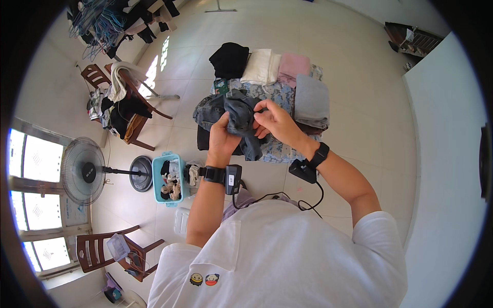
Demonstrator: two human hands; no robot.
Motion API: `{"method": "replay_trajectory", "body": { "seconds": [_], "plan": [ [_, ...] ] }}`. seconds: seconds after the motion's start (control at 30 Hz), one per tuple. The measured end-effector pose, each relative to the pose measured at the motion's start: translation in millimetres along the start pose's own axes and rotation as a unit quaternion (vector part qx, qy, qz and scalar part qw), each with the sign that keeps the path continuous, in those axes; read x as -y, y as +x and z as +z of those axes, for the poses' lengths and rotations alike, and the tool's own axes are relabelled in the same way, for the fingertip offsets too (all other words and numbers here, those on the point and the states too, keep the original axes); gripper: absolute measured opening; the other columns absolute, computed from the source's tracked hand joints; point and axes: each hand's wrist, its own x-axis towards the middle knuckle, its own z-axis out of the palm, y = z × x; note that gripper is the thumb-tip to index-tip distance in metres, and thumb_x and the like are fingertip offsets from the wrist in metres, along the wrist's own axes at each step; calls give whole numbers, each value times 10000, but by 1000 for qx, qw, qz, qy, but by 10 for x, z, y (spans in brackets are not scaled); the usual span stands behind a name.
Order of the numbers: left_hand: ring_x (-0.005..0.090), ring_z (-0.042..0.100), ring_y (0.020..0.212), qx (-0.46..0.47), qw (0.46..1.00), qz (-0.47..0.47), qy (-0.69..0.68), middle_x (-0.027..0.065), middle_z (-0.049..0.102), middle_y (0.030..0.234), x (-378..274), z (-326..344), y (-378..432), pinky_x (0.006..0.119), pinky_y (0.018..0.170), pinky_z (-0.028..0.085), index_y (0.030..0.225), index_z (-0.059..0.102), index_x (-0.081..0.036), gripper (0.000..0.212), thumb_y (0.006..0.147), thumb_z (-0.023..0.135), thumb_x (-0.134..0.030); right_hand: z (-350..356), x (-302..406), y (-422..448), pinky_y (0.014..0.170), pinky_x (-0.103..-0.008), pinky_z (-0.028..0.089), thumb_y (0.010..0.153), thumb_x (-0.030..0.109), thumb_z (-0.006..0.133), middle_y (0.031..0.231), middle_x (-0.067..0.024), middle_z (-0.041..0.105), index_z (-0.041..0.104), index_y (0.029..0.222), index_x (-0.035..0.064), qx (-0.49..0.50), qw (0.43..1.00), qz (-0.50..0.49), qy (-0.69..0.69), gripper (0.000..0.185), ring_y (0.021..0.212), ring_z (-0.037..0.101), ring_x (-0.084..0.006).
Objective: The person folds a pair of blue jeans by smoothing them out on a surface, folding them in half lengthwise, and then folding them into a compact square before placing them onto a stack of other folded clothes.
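Note:
A crumpled blue denim garment (239, 115) is raised above a low surface covered with a blue-and-grey patterned cloth (283, 94). My left hand (223, 139) grips its near side, thumb on top. At its right edge is my right hand (274, 120), thumb and forefinger close together against the denim; whether they pinch it is unclear. Beyond the denim lie folded clothes: a black one (230, 60), a white one (262, 66) and a pink one (294, 67). A folded grey cloth (312, 101) rests to the right of my right hand. Part of a black cloth (203, 138) shows beneath the denim.
A light-blue plastic basket (185, 181) of clothes stands at left, beside a standing fan (89, 172). Clothes pile on a wooden chair (134, 129); another chair (122, 265) holds a clear plastic container (118, 247). Hangers (98, 25) hang upper left. Black cables (265, 196) run from my wrist devices.

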Motion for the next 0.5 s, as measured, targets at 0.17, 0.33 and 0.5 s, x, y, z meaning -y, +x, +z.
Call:
{"method": "replay_trajectory", "body": {
  "seconds": [0.17, 0.33, 0.5],
  "plan": [
    [190, 587, 1023, 32, 995, 21, 95, 92, 608, 1123, 49, 85, -42, 343, 919, 460, 1166, 530, -16, 281, 983, 396, -181, -57, 151, 0, 493, -274, 497, 817, 146, 665, 766, -109, 608, 431, 1158, -48, 73, 982, 82, -155, 457, 603, 608, -166],
    [165, 579, 1023, -2, 990, 30, 141, 70, 605, 1110, 62, 379, -60, 319, 907, 458, 1204, 510, -17, 308, 957, 489, -198, 77, 90, -49, 592, -430, 497, 773, 110, 627, 795, -211, 600, 457, 1077, -12, -40, 952, -110, -283, 369, 678, 608, -389],
    [120, 574, 905, -59, 885, 54, 459, 64, 587, 1045, 95, 588, -97, 266, 814, 465, 1127, 532, 9, 400, 818, 717, -163, 63, 7, 3, 626, -462, 488, 792, 66, 579, 794, -207, 594, 541, 992, -8, -96, 904, -158, -386, 217, 710, 587, -407]
  ]
}}
